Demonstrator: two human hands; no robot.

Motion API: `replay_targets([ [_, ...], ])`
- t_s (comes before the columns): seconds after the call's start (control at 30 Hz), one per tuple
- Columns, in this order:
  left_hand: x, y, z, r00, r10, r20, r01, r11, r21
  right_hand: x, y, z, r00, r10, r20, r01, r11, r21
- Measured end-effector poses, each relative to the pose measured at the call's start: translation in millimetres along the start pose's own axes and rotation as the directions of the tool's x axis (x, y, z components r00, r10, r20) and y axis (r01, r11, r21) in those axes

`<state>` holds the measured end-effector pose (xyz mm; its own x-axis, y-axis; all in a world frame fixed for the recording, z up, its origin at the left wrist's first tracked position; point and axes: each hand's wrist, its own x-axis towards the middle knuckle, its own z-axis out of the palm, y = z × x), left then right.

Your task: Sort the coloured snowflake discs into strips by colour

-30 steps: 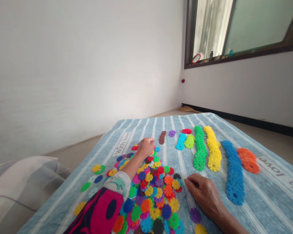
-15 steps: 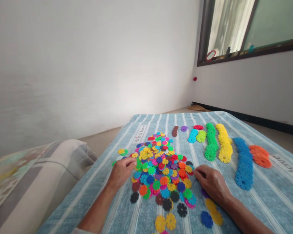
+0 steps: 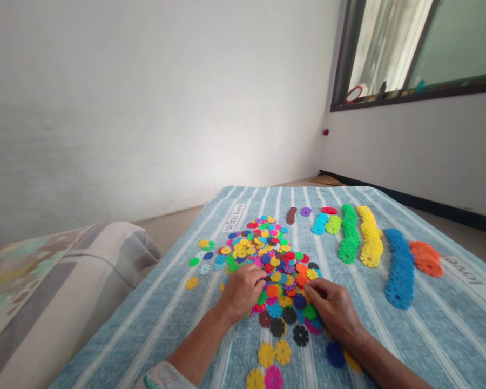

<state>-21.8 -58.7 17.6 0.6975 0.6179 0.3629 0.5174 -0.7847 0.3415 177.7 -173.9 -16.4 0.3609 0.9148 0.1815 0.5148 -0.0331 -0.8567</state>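
A mixed heap of notched plastic flower discs (image 3: 272, 291) in many colours lies on the striped cloth. My left hand (image 3: 243, 290) is over the heap's left-centre, fingers curled into a pinch among the discs; whatever they hold is hidden. At the heap's right edge, my right hand (image 3: 337, 309) has its thumb and fingers drawn together beside an orange disc (image 3: 302, 280). I cannot make out a disc between them. A dark blue disc (image 3: 335, 354) lies by my right wrist, and a black disc (image 3: 301, 335) sits at the heap's near edge.
Overlapping rows sorted by colour lie to the right: green discs (image 3: 349, 235), yellow discs (image 3: 370, 237), blue discs (image 3: 400, 273) and orange discs (image 3: 426, 258). Smaller groups, including brown discs (image 3: 291, 215), lie farther back. A grey-striped fabric bundle (image 3: 109, 259) is at left.
My left hand has moved right from the heap's left edge onto the discs, uncovering loose discs at left. My right hand has shifted slightly left and nearer, against the heap.
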Motion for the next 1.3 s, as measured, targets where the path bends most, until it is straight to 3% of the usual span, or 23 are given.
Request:
replay_targets([
  [0.17,2.3,3.2,6.7,0.997,0.07,0.02,-0.072,0.991,0.113,8.8,2.5,-9.9,0.998,0.022,-0.051,-0.022,1.0,0.0],
  [0.47,3.2,7.9,7.1,0.996,0.078,0.038,-0.082,0.99,0.115,9.0,3.8,-10.6,1.0,-0.01,-0.013,0.009,0.999,-0.047],
  [0.83,1.1,2.5,19.4,0.999,0.03,-0.015,-0.03,0.999,0.021,9.6,6.5,-10.4,0.999,-0.035,-0.013,0.034,0.996,-0.081],
  [1.07,5.4,6.1,21.2,0.996,-0.061,-0.063,0.067,0.993,0.1,10.1,6.1,-9.9,0.999,-0.038,-0.011,0.036,0.992,-0.117],
  [1.3,8.5,6.3,26.4,0.995,-0.064,-0.075,0.073,0.989,0.131,10.4,4.7,-10.0,0.999,-0.036,0.002,0.036,0.991,-0.13],
])
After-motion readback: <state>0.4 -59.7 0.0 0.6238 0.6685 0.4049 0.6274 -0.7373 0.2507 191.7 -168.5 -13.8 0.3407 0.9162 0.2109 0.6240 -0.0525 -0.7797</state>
